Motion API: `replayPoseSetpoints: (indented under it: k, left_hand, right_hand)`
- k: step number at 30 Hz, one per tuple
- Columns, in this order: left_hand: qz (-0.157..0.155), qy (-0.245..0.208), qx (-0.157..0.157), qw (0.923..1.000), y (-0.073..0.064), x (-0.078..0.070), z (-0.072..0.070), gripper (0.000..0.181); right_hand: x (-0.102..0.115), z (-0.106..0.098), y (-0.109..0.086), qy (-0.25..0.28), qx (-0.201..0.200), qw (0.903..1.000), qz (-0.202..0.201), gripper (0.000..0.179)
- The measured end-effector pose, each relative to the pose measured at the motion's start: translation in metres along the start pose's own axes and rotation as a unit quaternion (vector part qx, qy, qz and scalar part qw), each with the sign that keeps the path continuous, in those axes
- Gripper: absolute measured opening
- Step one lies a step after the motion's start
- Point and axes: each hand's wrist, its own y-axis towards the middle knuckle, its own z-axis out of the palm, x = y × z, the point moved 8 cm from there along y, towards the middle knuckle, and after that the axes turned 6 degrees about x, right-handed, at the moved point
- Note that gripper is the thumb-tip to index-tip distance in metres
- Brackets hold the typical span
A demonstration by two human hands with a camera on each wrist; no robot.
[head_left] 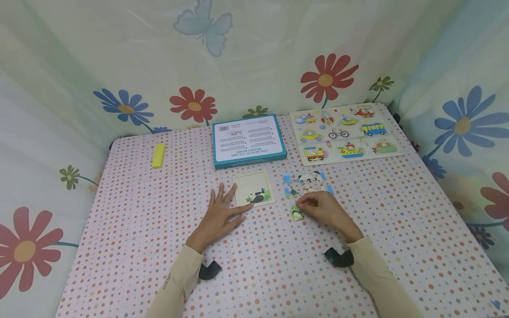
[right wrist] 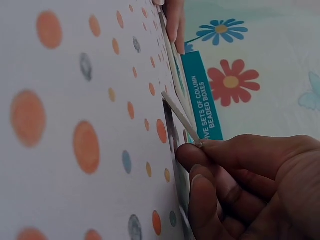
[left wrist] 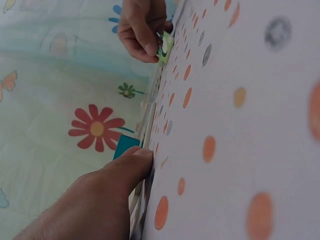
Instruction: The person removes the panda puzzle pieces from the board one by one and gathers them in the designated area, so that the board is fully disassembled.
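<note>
My right hand point(head_left: 320, 208) pinches a green puzzle piece point(head_left: 297, 213) between thumb and finger; the right wrist view shows this puzzle piece point(right wrist: 181, 117) edge-on, tilted against the tablecloth. Fingers spread, my left hand point(head_left: 218, 216) rests at the left and lower edge of a square puzzle frame point(head_left: 248, 182). In the frame's lower right corner sit green and black pieces point(head_left: 260, 196); the rest of its bed is bare. Loose panda puzzle pieces point(head_left: 308, 179) lie grouped to the right of the frame, just beyond my right hand.
Behind the frame lies a teal and white box point(head_left: 249, 140). A vehicle peg board point(head_left: 346, 134) is at the back right. A yellow block point(head_left: 158, 156) lies at the back left. The dotted tablecloth point(head_left: 131, 238) ends against a flowered curtain point(head_left: 254, 66).
</note>
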Motion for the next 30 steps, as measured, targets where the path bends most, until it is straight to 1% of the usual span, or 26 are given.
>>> replayPoseSetpoints:
  k: [6, 13, 16, 17, 20, 23, 25, 27, 30]
  left_hand:
    - [-0.005, -0.002, 0.004, 1.0, 0.0, 0.001, 0.001, 0.037]
    - [-0.004, -0.011, -0.001, 0.9999, 0.0, 0.0, 0.0, 0.036]
    - [-0.003, -0.017, -0.007, 0.9998, -0.001, 0.001, -0.002, 0.036]
    - [-0.003, -0.02, -0.01, 0.9997, -0.002, 0.001, -0.002, 0.036]
    - [-0.005, -0.028, -0.017, 0.9995, -0.002, 0.003, -0.003, 0.036]
    - [-0.009, -0.032, -0.02, 0.9992, -0.002, 0.006, -0.003, 0.035]
    - [-0.014, -0.033, -0.026, 0.999, -0.001, 0.007, -0.003, 0.035]
    - [-0.015, -0.036, -0.038, 0.9985, 0.0, 0.009, -0.005, 0.035]
    - [-0.016, -0.039, -0.057, 0.9975, 0.001, 0.01, -0.008, 0.033]
  right_hand:
    - [0.003, -0.002, -0.001, -0.019, -0.001, 0.9998, 0.0, 0.009]
    - [0.004, -0.007, -0.002, -0.031, -0.009, 0.9995, 0.0, 0.01]
    - [0.008, -0.01, 0.001, -0.03, -0.019, 0.9993, -0.015, 0.009]
    - [0.011, -0.01, 0.003, -0.028, -0.023, 0.9991, -0.024, 0.009]
    - [0.028, -0.007, 0.014, -0.01, -0.033, 0.997, -0.069, 0.009]
    - [0.048, 0.002, 0.028, 0.013, -0.033, 0.9939, -0.104, 0.011]
    - [0.06, 0.01, 0.039, 0.028, -0.028, 0.992, -0.12, 0.012]
    - [0.068, 0.019, 0.049, 0.037, -0.019, 0.9904, -0.132, 0.013]
    - [0.075, 0.032, 0.062, 0.038, -0.005, 0.9888, -0.144, 0.015]
